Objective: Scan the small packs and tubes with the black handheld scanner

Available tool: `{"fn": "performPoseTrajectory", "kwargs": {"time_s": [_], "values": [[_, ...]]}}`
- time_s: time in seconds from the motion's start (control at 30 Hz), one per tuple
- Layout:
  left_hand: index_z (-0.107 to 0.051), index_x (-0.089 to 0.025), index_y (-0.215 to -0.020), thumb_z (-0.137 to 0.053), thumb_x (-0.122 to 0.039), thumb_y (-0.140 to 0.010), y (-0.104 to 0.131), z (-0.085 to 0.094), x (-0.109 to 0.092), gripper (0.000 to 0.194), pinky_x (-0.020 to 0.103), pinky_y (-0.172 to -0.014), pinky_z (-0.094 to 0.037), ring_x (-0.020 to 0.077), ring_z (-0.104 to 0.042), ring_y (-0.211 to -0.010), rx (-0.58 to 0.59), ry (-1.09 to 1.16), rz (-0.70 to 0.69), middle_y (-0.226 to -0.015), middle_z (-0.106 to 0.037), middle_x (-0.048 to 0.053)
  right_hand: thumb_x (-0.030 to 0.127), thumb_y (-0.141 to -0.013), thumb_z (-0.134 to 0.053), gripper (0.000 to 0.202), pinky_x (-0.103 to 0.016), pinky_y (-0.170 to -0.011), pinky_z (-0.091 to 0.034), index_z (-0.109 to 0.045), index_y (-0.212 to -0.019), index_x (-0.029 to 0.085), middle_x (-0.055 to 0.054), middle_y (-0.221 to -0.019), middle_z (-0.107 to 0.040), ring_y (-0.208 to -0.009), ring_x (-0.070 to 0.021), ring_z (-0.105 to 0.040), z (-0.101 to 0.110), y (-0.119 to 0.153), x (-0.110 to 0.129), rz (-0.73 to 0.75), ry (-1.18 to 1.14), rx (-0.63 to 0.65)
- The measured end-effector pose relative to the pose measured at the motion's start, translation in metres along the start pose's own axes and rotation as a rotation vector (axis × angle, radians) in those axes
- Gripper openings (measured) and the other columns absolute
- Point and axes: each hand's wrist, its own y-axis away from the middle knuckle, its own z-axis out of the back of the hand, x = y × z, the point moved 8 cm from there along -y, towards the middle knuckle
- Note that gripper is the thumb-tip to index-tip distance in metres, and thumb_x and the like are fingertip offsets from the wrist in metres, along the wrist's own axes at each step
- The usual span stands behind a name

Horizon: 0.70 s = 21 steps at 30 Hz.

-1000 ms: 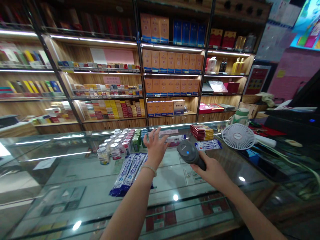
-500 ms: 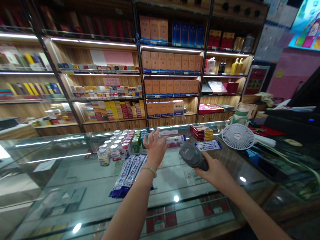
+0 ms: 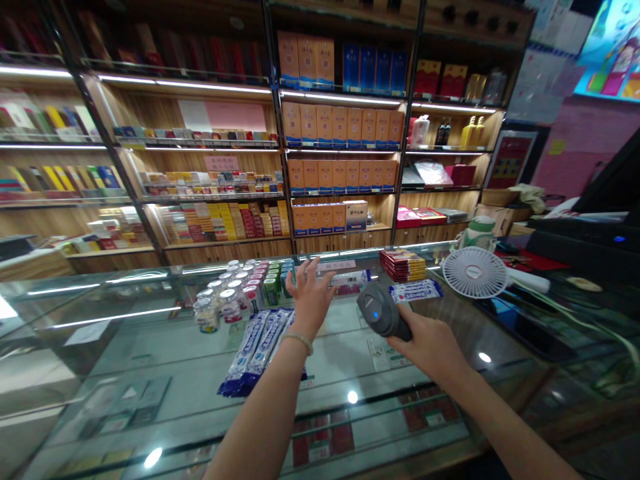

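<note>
1. The right hand grips a scanner, its blue light on.
2. At the scanner's nine o'clock, the left hand spreads its fingers above the counter.
3. Packets lie toward that hand's eight o'clock, jars at nine.
4. From the scanner, bars are stacked at one, a fan at two.

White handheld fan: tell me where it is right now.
In the head view, the white handheld fan lies on the right of the glass counter, just in front of the green-and-white bottle.
</note>
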Motion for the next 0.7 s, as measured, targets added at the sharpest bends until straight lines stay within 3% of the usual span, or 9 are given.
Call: {"fn": "performPoseTrajectory", "kwargs": {"time_s": [0.1,0.17,0.23,0.3,0.43,0.7], "values": [[-0.073,-0.037,-0.111,-0.078,-0.034,-0.081,0.000,0.001,0.000,0.030,0.066,-0.117,-0.014,0.0356,-0.037,-0.145,-0.005,-0.004,-0.004,-0.154,-0.050,0.006,0.029,-0.080,-0.067,0.037,-0.034,-0.067,-0.051,-0.067,-0.117,0.024,-0.006,-0.095,-0.078,-0.081,-0.0279,-0.074,-0.001,0.001,0.005,0.095,0.040,-0.060],[-0.073,-0.036,-0.110,-0.078,-0.034,-0.081,0.000,0.001,-0.001,0.030,0.066,-0.117,-0.014,0.0357,-0.037,-0.144,-0.008,-0.006,-0.005,-0.154,-0.050,0.006,0.026,-0.079,-0.068,0.041,-0.040,-0.084,-0.054,-0.067,-0.120,0.021,-0.010,-0.112,-0.076,-0.098,-0.0296,-0.072,-0.002,0.003,0.012,0.196,0.060,-0.130],[-0.073,-0.036,-0.110,-0.078,-0.034,-0.081,0.000,0.002,-0.001,0.030,0.066,-0.117,-0.014,0.0357,-0.037,-0.144,-0.007,-0.006,-0.008,-0.154,-0.050,0.006,0.025,-0.078,-0.071,0.041,-0.049,-0.106,-0.046,-0.068,-0.119,0.020,-0.014,-0.136,-0.066,-0.126,-0.0349,-0.060,-0.001,0.006,0.019,0.281,0.087,-0.213],[-0.073,-0.036,-0.110,-0.077,-0.034,-0.081,0.000,0.002,-0.001,0.030,0.066,-0.117,-0.014,0.0356,-0.037,-0.144,-0.004,-0.008,-0.008,-0.154,-0.051,0.006,0.030,-0.076,-0.077,0.044,-0.060,-0.119,-0.028,-0.070,-0.118,0.020,-0.015,-0.154,-0.050,-0.144,-0.0402,-0.040,-0.002,0.007,0.023,0.320,0.113,-0.267],[-0.073,-0.037,-0.110,-0.077,-0.035,-0.082,0.000,0.001,-0.001,0.029,0.066,-0.117,-0.014,0.0355,-0.037,-0.144,-0.001,-0.018,-0.006,-0.154,-0.051,0.006,0.039,-0.072,-0.083,0.054,-0.068,-0.121,-0.013,-0.070,-0.122,0.023,-0.016,-0.162,-0.037,-0.151,-0.0434,-0.026,-0.006,0.007,0.025,0.333,0.141,-0.283],[-0.073,-0.036,-0.111,-0.077,-0.034,-0.082,0.000,0.000,-0.002,0.029,0.066,-0.118,-0.012,0.0355,-0.036,-0.145,0.006,-0.008,-0.014,-0.155,-0.050,0.006,0.044,-0.071,-0.085,0.059,-0.070,-0.121,-0.009,-0.069,-0.123,0.023,-0.017,-0.165,-0.030,-0.154,-0.0440,-0.016,-0.021,0.008,0.028,0.366,0.153,-0.228]]}}
